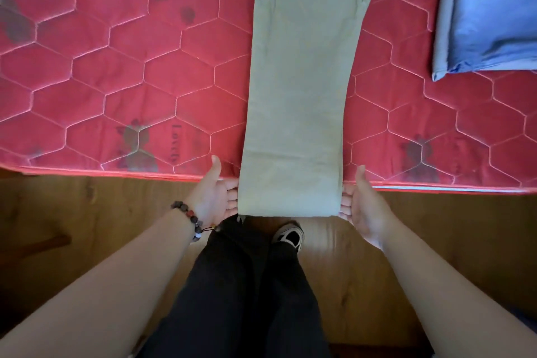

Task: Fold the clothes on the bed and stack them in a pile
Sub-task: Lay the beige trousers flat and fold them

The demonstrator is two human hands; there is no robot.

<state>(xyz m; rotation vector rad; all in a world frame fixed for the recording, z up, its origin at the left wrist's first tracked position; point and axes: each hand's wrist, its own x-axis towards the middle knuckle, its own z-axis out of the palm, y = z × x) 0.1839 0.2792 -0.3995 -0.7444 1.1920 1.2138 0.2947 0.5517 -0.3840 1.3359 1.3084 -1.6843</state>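
Beige trousers, folded lengthwise into one long strip, lie across the red quilted mattress. Their near end hangs past the bed's front edge. My left hand is at the left corner of that end, fingers curled under the cloth and thumb pointing away. At the right corner, my right hand mirrors it, fingertips tucked under the fabric and thumb raised. A folded blue garment rests on a grey one at the mattress's far right.
The bed's front edge runs across the view, with wooden floor below it. My dark-trousered legs and one shoe stand just under the hanging hem. A beaded bracelet circles my left wrist.
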